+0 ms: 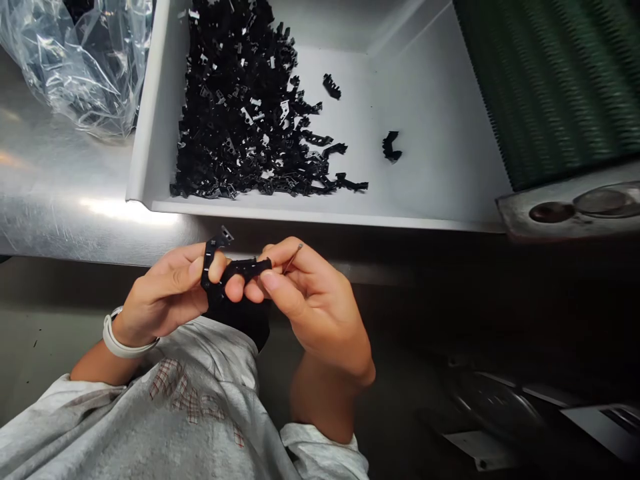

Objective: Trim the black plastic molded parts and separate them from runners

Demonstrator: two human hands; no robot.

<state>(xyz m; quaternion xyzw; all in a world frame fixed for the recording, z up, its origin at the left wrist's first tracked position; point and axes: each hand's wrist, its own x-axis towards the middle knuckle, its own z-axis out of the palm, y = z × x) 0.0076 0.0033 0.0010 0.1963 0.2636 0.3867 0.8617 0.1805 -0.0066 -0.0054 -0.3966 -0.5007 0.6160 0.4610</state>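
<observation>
My left hand [167, 293] is closed around a small black plastic clip [213, 257], holding it upright in front of my chest. My right hand [310, 300] pinches a second black plastic piece [247, 268] against the first one. A thin metal pin [294, 257] sticks out between its fingers. Both hands meet just below the front rim of a grey tray [325, 217]. A big heap of the same black plastic parts [240, 113] lies in the tray's left half. Two stray pieces [391, 147] lie to the right of it.
A crumpled clear plastic bag [85, 60] holding dark parts lies on the metal bench [60, 200] at the left. A green ribbed belt [555, 80] runs at the upper right, with round metal fittings [580, 207] beneath it. A white band [117, 340] circles my left wrist.
</observation>
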